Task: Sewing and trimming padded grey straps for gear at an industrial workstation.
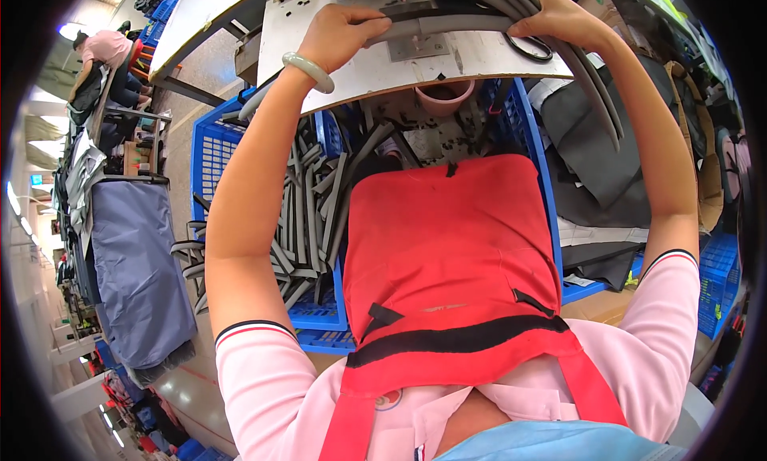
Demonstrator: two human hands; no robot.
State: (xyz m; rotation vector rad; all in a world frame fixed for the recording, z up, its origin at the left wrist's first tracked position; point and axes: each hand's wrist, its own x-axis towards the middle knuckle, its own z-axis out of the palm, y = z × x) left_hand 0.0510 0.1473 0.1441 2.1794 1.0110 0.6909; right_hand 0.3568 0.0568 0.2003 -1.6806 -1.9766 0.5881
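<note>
Above the white worktable [351, 89], a long grey foam-like strip [455, 23] stretches between my two hands. My left hand [339, 36] pinches its left part between thumb and fingers; a pale bangle [307, 71] circles that wrist. My right hand [559, 17] is closed round the strip together with several others, whose grey ends [595, 97] hang down past the table's right side. A dark metal plate [419, 47] lies on the tabletop under the strip. Close to my right hand is a black loop [531, 49], perhaps scissor handles, partly covered.
A blue crate [212, 153] at my left holds many grey and black strips [311, 197]. Another blue crate edge [537, 149] stands right of my red apron [455, 229]. A pink bucket [445, 100] sits under the table. Dark sheets [595, 141] lie at right; a person [108, 49] bends far left.
</note>
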